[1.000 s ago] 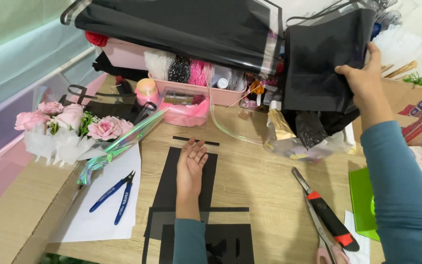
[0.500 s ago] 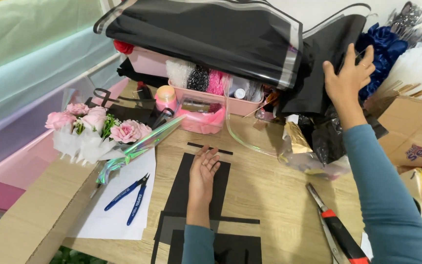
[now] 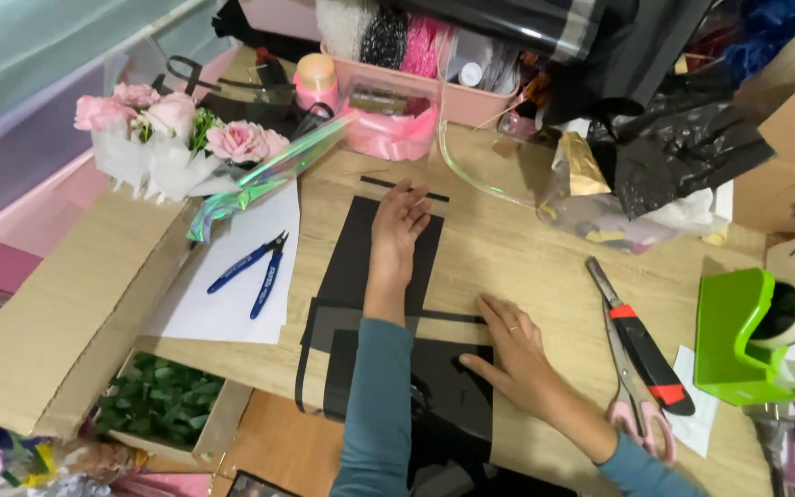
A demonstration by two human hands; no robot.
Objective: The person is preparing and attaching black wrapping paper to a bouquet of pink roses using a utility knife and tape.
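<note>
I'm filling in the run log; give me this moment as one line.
left hand: flat on black paper | right hand: flat on lower black sheet | nearby: scissors, blue pliers

One head-worn view looks steeply down from close above the bench (image 3: 526, 248), facing away from the person. The left hand (image 3: 399, 225) lies near frame centre, the right hand (image 3: 512, 345) below and right of it.

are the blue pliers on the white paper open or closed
Open. The blue pliers lie flat on the white paper, their two handles spread apart in a narrow V that meets at the jaws.
</note>
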